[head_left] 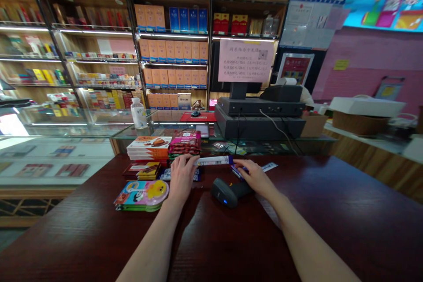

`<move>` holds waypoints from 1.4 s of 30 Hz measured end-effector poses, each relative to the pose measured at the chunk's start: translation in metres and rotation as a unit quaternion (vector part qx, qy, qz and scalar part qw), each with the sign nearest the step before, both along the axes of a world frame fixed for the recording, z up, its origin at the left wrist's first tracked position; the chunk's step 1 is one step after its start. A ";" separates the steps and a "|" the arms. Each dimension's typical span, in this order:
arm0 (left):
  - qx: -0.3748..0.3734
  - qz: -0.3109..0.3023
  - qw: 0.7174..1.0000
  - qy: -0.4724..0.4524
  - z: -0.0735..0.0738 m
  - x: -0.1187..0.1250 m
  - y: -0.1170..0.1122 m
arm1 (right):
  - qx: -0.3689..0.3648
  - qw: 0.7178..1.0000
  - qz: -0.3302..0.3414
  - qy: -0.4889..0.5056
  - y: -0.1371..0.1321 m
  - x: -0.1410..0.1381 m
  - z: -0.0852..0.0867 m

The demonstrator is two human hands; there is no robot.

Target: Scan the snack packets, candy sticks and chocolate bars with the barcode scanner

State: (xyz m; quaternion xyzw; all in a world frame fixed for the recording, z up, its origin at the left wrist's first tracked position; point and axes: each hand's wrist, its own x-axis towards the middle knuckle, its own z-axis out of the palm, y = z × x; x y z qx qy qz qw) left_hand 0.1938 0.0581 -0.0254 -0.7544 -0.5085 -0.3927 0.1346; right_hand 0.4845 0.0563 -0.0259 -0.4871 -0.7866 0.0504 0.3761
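Observation:
My left hand and my right hand each pinch one end of a long thin white and purple packet, held level just above the dark wooden counter. A black handheld barcode scanner with a blue light lies on the counter under my right wrist. Stacks of snack packets lie to the left of my left hand: orange and white boxes, pink packets and chocolate bars.
A round colourful cartoon pack lies at the counter's left. Behind the counter stand a black cash register with a paper sign, a water bottle on a glass case, and shelves of boxed goods.

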 end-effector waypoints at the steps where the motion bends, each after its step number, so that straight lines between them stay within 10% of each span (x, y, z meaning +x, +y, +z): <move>1: 0.001 0.003 1.000 -0.002 0.000 0.000 0.000 | -0.012 1.000 0.005 -0.012 -0.001 0.002 0.002; 30: 0.017 0.082 0.996 0.024 0.010 -0.006 -0.003 | -0.165 0.977 0.074 -0.114 -0.039 0.019 0.003; 42: 0.015 0.087 0.996 0.027 0.011 -0.006 -0.005 | -0.117 0.977 0.097 -0.148 -0.042 -0.001 0.003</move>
